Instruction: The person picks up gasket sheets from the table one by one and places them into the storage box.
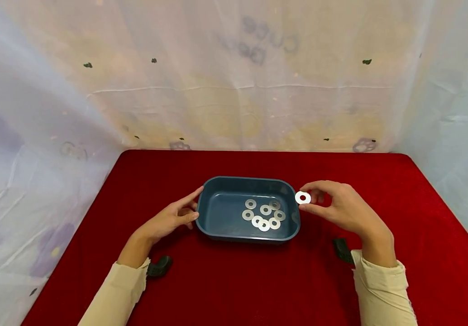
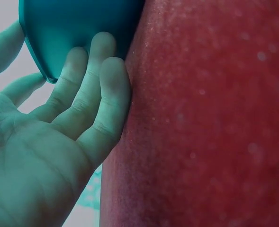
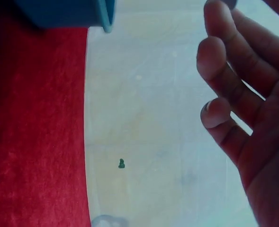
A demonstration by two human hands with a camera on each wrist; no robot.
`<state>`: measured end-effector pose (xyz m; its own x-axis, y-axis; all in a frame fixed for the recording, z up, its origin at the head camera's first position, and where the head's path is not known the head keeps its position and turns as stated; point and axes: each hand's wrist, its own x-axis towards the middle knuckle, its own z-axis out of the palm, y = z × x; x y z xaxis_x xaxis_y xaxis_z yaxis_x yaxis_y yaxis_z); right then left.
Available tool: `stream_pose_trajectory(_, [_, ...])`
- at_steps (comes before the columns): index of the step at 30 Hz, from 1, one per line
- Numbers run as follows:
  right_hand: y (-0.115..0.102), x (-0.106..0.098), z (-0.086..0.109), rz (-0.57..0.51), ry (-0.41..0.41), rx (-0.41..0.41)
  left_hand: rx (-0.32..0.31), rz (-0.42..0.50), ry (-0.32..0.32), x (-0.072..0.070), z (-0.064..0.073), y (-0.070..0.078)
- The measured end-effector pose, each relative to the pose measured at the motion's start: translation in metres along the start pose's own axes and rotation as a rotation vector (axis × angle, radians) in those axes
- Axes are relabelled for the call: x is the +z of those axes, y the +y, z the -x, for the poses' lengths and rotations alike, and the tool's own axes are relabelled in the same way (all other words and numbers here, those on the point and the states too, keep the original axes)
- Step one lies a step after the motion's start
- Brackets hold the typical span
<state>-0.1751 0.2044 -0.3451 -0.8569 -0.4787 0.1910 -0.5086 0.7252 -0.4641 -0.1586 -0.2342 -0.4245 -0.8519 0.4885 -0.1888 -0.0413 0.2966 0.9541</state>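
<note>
The right hand (image 1: 346,209) is raised just beside the right rim of the tray, pinching a single washer (image 1: 303,197) between thumb and forefinger; the remaining fingers are loosely curled. The washer stands upright, at the tray's right edge. The left hand (image 1: 171,218) rests against the left wall of the blue tray (image 1: 222,216), fingers straight and touching the wall, gripping nothing. Both forearms wear beige sleeves and enter from the lower edge. Seven washers (image 1: 263,215) lie clustered on the tray floor, some overlapping. The tray sits centrally on the red desk (image 1: 401,271). In the right wrist view the held washer is cut off.
</note>
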Motion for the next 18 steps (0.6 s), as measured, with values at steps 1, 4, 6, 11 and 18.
stream_pose_trajectory(1, [0.0002,0.0007,0.0001,-0.003,0.003,-0.001,0.002,-0.003,0.002,-0.0001,0.0,-0.0005])
stream_pose_trajectory(4, [0.0006,0.0026,0.0003,-0.008,0.008,-0.007,0.007,-0.007,0.002,-0.0004,-0.0004,-0.0018])
stream_pose_trajectory(6, [0.0009,0.0038,0.0001,-0.021,0.009,-0.007,0.008,-0.004,-0.003,-0.0004,-0.0008,-0.0023])
stream_pose_trajectory(11, [-0.0007,0.0057,-0.0021,-0.03,0.007,-0.016,0.008,0.007,-0.003,-0.0003,-0.0018,-0.003])
stream_pose_trajectory(18, [-0.0072,0.0074,-0.0063,-0.016,0.012,-0.048,0.007,-0.004,0.015,0.0004,-0.0019,-0.0023])
